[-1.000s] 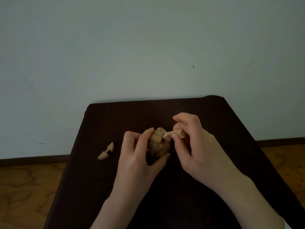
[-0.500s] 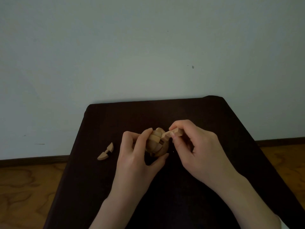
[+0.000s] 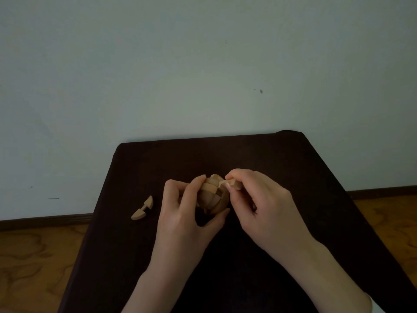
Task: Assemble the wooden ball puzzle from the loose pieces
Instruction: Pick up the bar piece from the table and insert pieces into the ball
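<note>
Dark tabletop (image 3: 282, 159): left hand (image 3: 180, 213) grips the mostly built pale wooden ball (image 3: 212, 195); right hand (image 3: 259, 199) pinches a notched wooden piece (image 3: 231, 183), seemingly half-inserted; one curved wooden piece (image 3: 142, 208) remains loose.

Dark table (image 3: 282, 159) stands against a pale wall, wooden floor either side. One loose wooden piece (image 3: 142, 208), two curved lobes joined by a narrow bridge, lies on the table near its left edge.

A part-built wooden ball (image 3: 212, 195) is held above the table; a notched piece (image 3: 231, 183) meets its top, perhaps partly inserted; another piece (image 3: 142, 208) lies left.
</note>
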Motion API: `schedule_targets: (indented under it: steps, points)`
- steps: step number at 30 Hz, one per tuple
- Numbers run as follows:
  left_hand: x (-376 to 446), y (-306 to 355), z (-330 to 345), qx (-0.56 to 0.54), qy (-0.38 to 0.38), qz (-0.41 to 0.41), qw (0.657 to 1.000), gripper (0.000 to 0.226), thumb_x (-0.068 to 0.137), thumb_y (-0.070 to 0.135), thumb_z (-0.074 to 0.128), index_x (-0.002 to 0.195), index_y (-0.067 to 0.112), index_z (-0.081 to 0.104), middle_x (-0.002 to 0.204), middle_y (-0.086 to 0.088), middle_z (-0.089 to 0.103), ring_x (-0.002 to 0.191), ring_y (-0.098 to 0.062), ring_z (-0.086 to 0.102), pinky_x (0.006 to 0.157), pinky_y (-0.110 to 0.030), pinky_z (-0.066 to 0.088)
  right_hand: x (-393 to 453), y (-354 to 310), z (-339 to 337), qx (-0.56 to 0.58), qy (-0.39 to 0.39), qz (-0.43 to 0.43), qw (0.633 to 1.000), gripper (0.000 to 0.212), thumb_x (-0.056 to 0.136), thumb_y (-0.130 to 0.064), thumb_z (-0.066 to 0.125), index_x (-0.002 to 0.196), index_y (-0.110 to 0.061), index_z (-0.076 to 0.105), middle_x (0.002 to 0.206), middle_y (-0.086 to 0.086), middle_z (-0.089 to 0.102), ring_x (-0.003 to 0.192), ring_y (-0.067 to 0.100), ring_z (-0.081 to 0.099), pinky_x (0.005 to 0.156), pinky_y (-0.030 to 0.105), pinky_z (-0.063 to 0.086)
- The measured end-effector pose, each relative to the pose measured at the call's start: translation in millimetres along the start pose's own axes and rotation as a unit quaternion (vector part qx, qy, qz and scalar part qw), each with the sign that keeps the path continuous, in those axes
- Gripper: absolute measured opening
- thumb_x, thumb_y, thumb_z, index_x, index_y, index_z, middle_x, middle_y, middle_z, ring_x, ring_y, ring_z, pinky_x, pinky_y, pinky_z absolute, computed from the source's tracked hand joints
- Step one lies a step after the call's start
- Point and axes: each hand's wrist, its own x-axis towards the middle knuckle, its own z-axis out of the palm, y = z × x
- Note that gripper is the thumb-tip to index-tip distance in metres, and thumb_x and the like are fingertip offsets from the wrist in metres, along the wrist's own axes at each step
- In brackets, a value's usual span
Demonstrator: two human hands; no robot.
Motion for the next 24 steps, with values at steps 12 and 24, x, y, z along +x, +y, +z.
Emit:
schedule_targets:
  steps: [12, 24]
  points:
    - [-1.9, 3.0, 1.0, -0.004, -0.009, -0.003, 1.0, 0.068, 0.068, 0.037, 0.073, 0.127, 0.01, 0.056, 0.109, 0.002, 0.041, 0.087, 0.005, 0.039, 0.08, -0.008, 0.037, 0.1, 3.8, -0.5, 0.103, -0.099, 0.126, 0.982, 0.025, 0.086, -0.044, 0.057, 0.11, -0.037, 0.052, 0.089, -0.017, 0.055, 0.084, 0.002, 0.057, 0.069, 0.019, 0.051]
    - [-0.6, 4.6, 0.7, -0.027, 0.002, -0.005, 1.0, 0.072, 0.064, 0.029, 0.085, 0.128, 0.011, 0.057, 0.107, 0.003, 0.041, 0.103, 0.013, 0.042, 0.09, 0.003, 0.033, 7.8, 19.0, 7.2, 0.603, -0.162, 0.472, 0.623, 0.064, 0.078, -0.056, 0.062, 0.133, -0.025, 0.05, 0.121, 0.01, 0.07, 0.111, 0.028, 0.068, 0.093, 0.044, 0.054]
